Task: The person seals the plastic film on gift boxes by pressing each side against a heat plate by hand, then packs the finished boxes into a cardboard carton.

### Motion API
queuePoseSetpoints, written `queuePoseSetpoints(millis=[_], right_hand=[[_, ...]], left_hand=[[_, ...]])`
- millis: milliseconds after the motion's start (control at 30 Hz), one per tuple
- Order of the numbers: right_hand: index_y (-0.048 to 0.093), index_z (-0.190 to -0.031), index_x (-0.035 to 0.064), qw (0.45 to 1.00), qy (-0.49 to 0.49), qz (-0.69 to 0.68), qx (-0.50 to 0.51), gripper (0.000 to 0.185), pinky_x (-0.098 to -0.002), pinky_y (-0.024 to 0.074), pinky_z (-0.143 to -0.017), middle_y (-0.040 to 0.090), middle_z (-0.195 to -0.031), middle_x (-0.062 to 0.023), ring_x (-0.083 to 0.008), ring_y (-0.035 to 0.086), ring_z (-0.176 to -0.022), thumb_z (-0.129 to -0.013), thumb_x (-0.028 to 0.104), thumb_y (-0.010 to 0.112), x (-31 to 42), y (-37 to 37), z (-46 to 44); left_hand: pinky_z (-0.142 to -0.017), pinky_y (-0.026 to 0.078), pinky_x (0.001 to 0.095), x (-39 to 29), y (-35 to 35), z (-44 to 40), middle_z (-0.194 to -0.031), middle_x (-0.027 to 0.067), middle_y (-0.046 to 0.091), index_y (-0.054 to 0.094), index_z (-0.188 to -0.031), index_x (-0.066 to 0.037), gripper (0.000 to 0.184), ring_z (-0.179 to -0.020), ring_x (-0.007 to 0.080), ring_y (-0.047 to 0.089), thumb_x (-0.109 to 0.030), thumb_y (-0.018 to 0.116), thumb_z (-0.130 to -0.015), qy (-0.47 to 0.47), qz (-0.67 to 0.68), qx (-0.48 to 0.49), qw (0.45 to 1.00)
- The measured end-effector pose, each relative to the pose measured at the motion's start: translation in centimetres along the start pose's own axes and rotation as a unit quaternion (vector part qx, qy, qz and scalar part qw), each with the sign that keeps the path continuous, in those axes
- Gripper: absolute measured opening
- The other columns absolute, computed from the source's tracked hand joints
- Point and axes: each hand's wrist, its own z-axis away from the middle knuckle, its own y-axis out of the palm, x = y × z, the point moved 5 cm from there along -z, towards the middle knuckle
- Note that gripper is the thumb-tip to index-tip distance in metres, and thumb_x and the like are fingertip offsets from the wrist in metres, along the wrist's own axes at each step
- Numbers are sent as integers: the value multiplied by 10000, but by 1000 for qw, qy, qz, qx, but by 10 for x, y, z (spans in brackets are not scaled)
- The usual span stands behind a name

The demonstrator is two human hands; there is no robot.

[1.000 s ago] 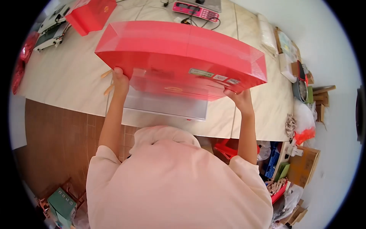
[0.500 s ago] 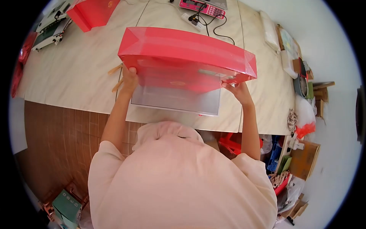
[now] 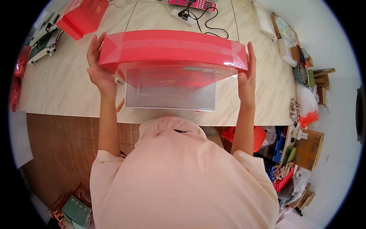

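A red box [image 3: 173,47] with clear film around it is tilted up above the table, spanning the space between my hands. My left hand [image 3: 100,70] lies along its left end, palm inward, with fingers reaching up past the corner. At the right end, my right hand [image 3: 248,74] presses its palm side to the box, thumb toward me and fingers pointing up. Beneath and nearer to me is a flat grey panel [image 3: 171,98] with a thin dark border. The box hides its far part. A tan strip [image 3: 120,105] pokes out beside the panel's left edge.
Another red box [image 3: 82,19] stands at the back left, near a white-framed device [image 3: 45,42]. A pink keypad device [image 3: 198,4], a power strip [image 3: 183,17] and black cables lie at the back. Cartons and bags line the right wall; a red stool [image 3: 259,137] is under the table.
Both hands have shifted from the box's lower front edge to its two ends, with fingers now upward. The whole view has moved slightly, and the box appears a little further left.
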Motion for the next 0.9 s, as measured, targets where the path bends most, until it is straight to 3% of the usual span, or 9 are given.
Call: queuePoseSetpoints(millis=[33, 100, 133, 200, 267, 400, 500, 900], right_hand=[[263, -1444, 43, 1000, 1, -1, 0, 949, -364, 329, -1040, 409, -1376, -154, -240, 410, -1273, -733, 467, 726, -3, -2, -3], [256, -1438, 46, 999, -43, 24, 4, 929, -350, 355, -1026, 419, -1362, -127, -230, 413, -1273, -798, 643, 566, -7, -3, -10], [256, -1438, 46, 999, -41, 22, 6, 929, -350, 355, -1026, 419, -1362, -127, -230, 413, -1273, -798, 643, 566, -8, 0, -11], [337, -1394, 51, 998, 1, -19, -60, 737, -335, 378, -994, 449, -1314, -118, -214, 450, -1219, -865, 534, 512, -11, 2, -13], [374, -1359, 46, 995, 13, -40, -92, 663, -330, 379, -984, 462, -1278, -112, -204, 461, -1188, -863, 469, 495, -14, 8, -13], [434, -1292, 35, 985, -1, -77, -155, 560, -317, 374, -971, 477, -1199, -95, -191, 475, -1132, -828, 345, 469, -21, 10, -14], [433, -1293, 36, 986, -19, -58, -154, 584, -325, 373, -971, 477, -1194, -93, -196, 467, -1141, -811, 363, 475, -24, 8, -16], [406, -1313, 28, 994, -23, -42, -97, 688, -349, 390, -953, 510, -1182, -132, -222, 505, -1094, -780, 459, 463, -27, 7, -20]], left_hand=[[-1084, 276, 427, -3, 2, -1, -1426, 159, 348, 273, -1419, -43, 920, -1323, 275, 332, -753, 270, -834, 6, 8, -4, 1000], [-1062, 315, 409, -8, 7, -3, -1409, 169, 369, 298, -1409, -41, 867, -1296, 270, 367, -716, 282, -864, 12, 12, -11, 1000], [-1059, 322, 396, -11, 10, -4, -1398, 165, 385, 321, -1398, -39, 797, -1283, 263, 387, -648, 317, -883, 4, -13, -10, 1000], [-1055, 329, 382, -14, 14, -4, -1388, 161, 401, 344, -1387, -36, 728, -1270, 255, 407, -579, 352, -903, -5, -41, -12, 999], [-1056, 344, 377, -8, 15, -3, -1327, 165, 472, 387, -1363, -25, 713, -1259, 250, 443, -499, 465, -837, -67, -58, -31, 996], [-1017, 394, 366, 0, 9, -4, -1309, 155, 488, 382, -1366, -28, 723, -1224, 249, 480, -477, 497, -812, -78, -58, -25, 995], [-986, 428, 354, 0, 8, -4, -1300, 143, 496, 381, -1369, -35, 727, -1207, 241, 496, -483, 492, -807, -80, -54, -35, 995], [-990, 388, 337, 2, 12, -2, -1262, 133, 510, 376, -1366, -22, 771, -1181, 221, 495, -533, 498, -802, -123, -19, -8, 992]])
